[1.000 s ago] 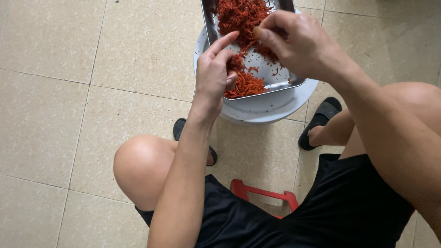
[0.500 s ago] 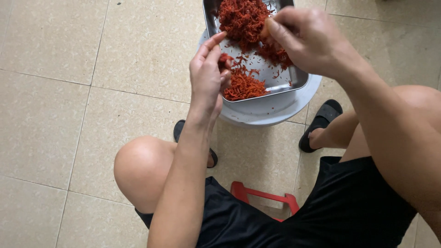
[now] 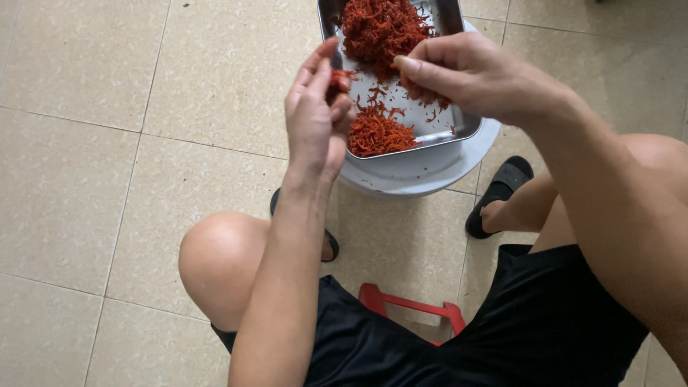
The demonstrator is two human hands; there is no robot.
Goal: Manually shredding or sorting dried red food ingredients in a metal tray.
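Shreds (image 3: 376, 132) of something red and stringy, that's the stuff in hand here: a small heap at the near end of a steel tray (image 3: 459, 122), a bigger mound (image 3: 380, 29) at the far end, loose strands scattered on the bare metal between. They look light, dry and brittle, a tangle rather than a lump, so my guess is they crumble under a hard squeeze and drift off if dropped from height. Fingertip pinches at the edge of a heap would suit them best; a full grab would likely crush and spill.

The left hand (image 3: 315, 118) is raised above the tray's left rim, fingers curled together around a little clump of red, thumb side toward the tray. The right hand (image 3: 476, 75) hovers over the middle of the tray, fingers bunched and pointing left, tips drawn together; whether there are strands between them, I cannot tell from here.

The tray sits on top of a white round basin (image 3: 430, 172), which stands on the pale tiled floor (image 3: 107, 129). The person sits low on a red stool (image 3: 408, 308), knees apart, black sandals (image 3: 502, 190) planted either side of the basin.
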